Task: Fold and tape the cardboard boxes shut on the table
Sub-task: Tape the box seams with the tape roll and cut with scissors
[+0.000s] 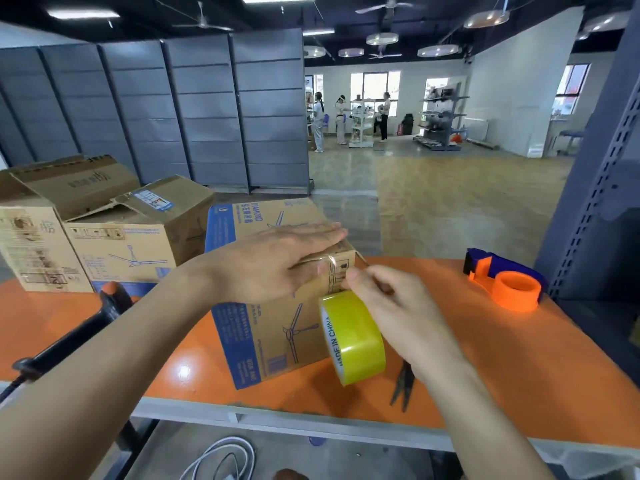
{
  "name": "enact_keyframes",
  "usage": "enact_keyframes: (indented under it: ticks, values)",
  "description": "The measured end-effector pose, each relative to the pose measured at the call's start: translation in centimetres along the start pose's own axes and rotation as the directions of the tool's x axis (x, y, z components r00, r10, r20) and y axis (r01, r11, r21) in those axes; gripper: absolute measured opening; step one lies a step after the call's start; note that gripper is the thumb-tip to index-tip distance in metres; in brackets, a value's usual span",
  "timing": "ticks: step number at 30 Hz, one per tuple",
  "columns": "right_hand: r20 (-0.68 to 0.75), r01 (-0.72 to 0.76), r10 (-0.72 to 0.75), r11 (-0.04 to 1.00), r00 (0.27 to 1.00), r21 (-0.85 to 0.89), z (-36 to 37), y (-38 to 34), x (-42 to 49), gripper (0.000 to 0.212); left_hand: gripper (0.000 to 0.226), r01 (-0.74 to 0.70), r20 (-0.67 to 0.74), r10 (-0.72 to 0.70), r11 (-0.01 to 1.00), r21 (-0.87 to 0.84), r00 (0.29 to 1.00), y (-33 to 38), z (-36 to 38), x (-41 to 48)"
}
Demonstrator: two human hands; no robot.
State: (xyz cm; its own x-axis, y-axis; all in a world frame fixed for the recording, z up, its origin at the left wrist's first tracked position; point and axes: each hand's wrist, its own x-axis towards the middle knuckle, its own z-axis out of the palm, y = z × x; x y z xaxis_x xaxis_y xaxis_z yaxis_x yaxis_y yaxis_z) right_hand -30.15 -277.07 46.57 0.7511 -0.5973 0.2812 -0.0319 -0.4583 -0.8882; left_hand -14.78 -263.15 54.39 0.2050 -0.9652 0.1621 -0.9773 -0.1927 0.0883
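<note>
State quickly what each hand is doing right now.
Left hand: open, pressing flat on the fan box top.
Right hand: pinching tape pulled off the yellow tape roll.

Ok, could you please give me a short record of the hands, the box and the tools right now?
left hand: flat on top of the blue-printed box
right hand: pinches tape pulled from the yellow tape roll at the box edge
scissors: on the orange table, under the right forearm
tape dispenser: far right, untouched
other boxes: left, flaps open

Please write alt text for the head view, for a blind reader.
A left hand presses flat on a cardboard box while the right hand pinches tape from a yellow tape roll at its edge. Scissors lie nearby.
</note>
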Motion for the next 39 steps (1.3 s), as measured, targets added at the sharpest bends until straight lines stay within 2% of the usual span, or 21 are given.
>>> enact_keyframes:
  ticks: [5,12,16,22,29,33,35,37,39]
  values:
    - [-0.099,0.034,-0.024,0.995,0.995,0.091,1.0,-0.2,0.4,0.056,0.058,0.001,-0.012,0.0,1.0,0.021,1.0,0.3,0.1,-0.3]
    - [-0.133,0.07,-0.059,0.994,0.989,0.085,1.5,0.4,0.4,0.024,0.058,0.009,-0.01,-0.009,0.999,0.047,1.0,0.7,0.3,-0.3]
    - [-0.094,0.066,-0.054,0.989,0.994,0.132,1.1,0.3,0.6,0.025,0.057,0.015,-0.033,-0.015,1.0,-0.006,0.999,0.6,0.1,-0.2]
    - [-0.027,-0.023,0.028,0.986,0.999,0.164,1.2,0.2,0.5,0.031,0.061,0.009,0.05,-0.011,1.0,0.026,0.999,0.4,-0.2,-0.3]
    - [-0.033,0.025,-0.019,0.981,0.999,0.195,1.2,0.0,0.0,0.03,0.066,0.062,0.055,-0.056,0.99,-0.123,0.997,-0.4,-0.8,-0.4]
    - [-0.043,0.046,-0.038,0.983,0.998,0.178,0.6,-0.1,-0.3,0.027,0.082,0.048,0.108,-0.034,0.991,-0.129,0.994,-0.9,-1.3,-0.3]
    - [-0.058,0.05,-0.04,0.981,0.998,0.188,0.6,-0.1,-0.4,0.026,0.077,0.062,0.128,-0.042,0.986,-0.155,0.991,-1.1,-1.5,-0.4]
    - [-0.081,0.071,-0.057,0.979,0.995,0.19,0.6,-0.1,-0.4,0.022,0.062,0.06,0.127,-0.036,0.979,-0.196,0.991,-1.3,-1.7,-0.4]
    - [-0.085,0.079,-0.063,0.978,0.994,0.193,0.4,-0.1,-0.4,0.017,0.055,0.065,0.126,-0.04,0.978,-0.199,0.991,-1.3,-1.8,-0.3]
